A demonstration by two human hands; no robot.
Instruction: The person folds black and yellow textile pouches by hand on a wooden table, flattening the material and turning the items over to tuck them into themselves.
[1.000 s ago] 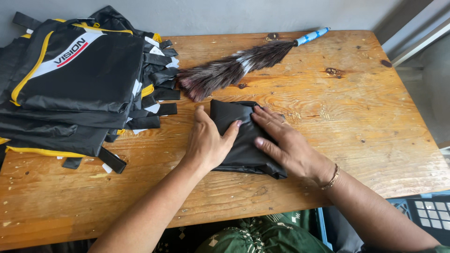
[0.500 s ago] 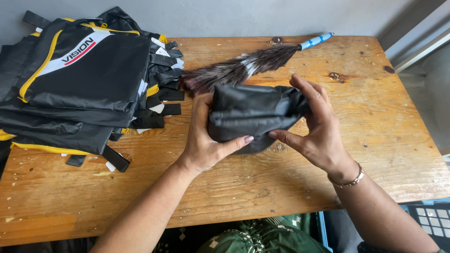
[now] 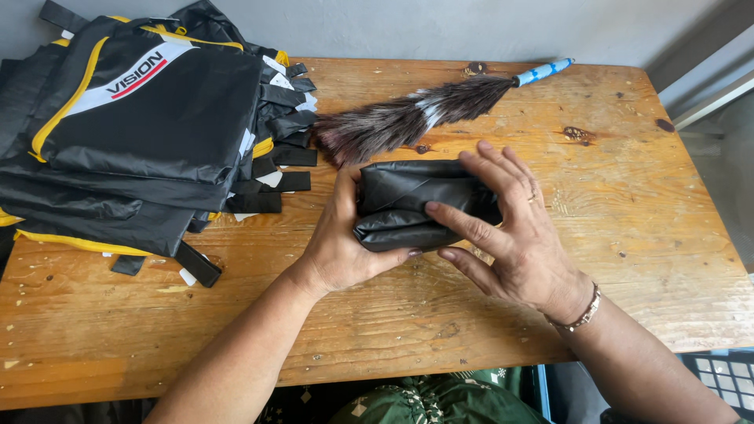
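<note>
A stack of black bags with yellow trim (image 3: pixel 133 126) lay at the left of the wooden surface (image 3: pixel 644 212). The left hand (image 3: pixel 342 239) gripped the folded black bag (image 3: pixel 416 200) at centre, its fingers clamped on it. A feather duster (image 3: pixel 416 118) lay just behind. The right hand (image 3: pixel 510 228) pressed the bag's right side, fingers spread.

A worn wooden table (image 3: pixel 652 259) with knots and dark stains fills the view. On its far left lies a stack of bags (image 3: pixel 133 133), black with yellow piping and a white panel on top, their black straps (image 3: pixel 271 177) spilling toward the middle. A feather duster (image 3: pixel 408 118) lies slantwise along the far edge, its dark plumes near the straps and its blue-and-white handle (image 3: pixel 543 72) pointing toward the far right corner. Behind runs a grey wall (image 3: pixel 471 27). Green patterned cloth (image 3: pixel 440 400) shows below the near edge, and a dark crate (image 3: pixel 719 373) at the lower right.
</note>
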